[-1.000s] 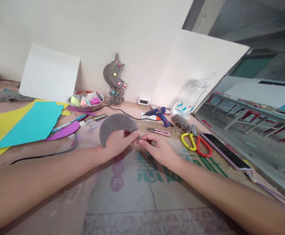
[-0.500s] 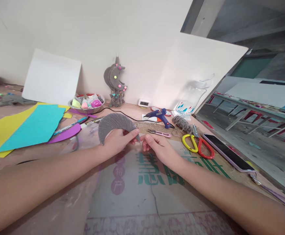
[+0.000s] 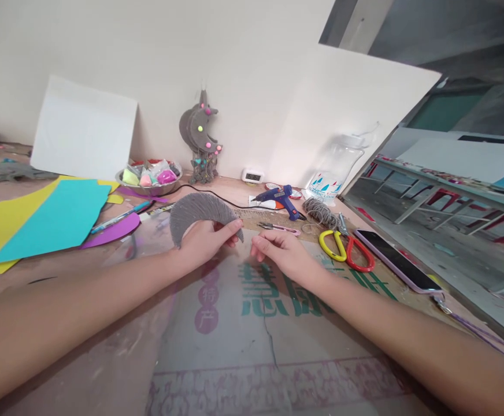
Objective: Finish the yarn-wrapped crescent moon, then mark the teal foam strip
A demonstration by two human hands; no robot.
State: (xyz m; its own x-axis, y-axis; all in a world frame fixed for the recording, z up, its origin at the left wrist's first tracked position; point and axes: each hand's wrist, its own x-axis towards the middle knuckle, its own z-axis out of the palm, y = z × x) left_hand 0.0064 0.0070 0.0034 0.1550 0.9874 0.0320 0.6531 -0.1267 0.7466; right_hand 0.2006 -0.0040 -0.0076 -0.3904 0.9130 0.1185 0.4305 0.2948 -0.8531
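A grey, yarn-wrapped crescent moon (image 3: 193,209) is gripped near its right tip by my left hand (image 3: 206,238), with the thumb on top. My right hand (image 3: 275,251) is a short gap to the right, its thumb and fingers pinched together. A thin strand of grey yarn (image 3: 270,338) trails below those fingers over the printed cardboard (image 3: 234,346); its upper end is hard to make out. Beyond my right hand are small pink-handled snips (image 3: 279,229) and a blue glue gun (image 3: 281,201).
Scissors with yellow and red handles (image 3: 348,254) and a phone (image 3: 397,260) are at right, near a grey yarn bundle (image 3: 321,212) and a clear jug (image 3: 333,167). Coloured sheets (image 3: 52,219) and a bowl of clay packets (image 3: 165,188) lie left. A decorated moon ornament (image 3: 200,136) stands behind.
My right hand has moved slightly away from the crescent's tip, widening the gap between the hands. My left hand keeps its grip. The whole view has shifted a little.
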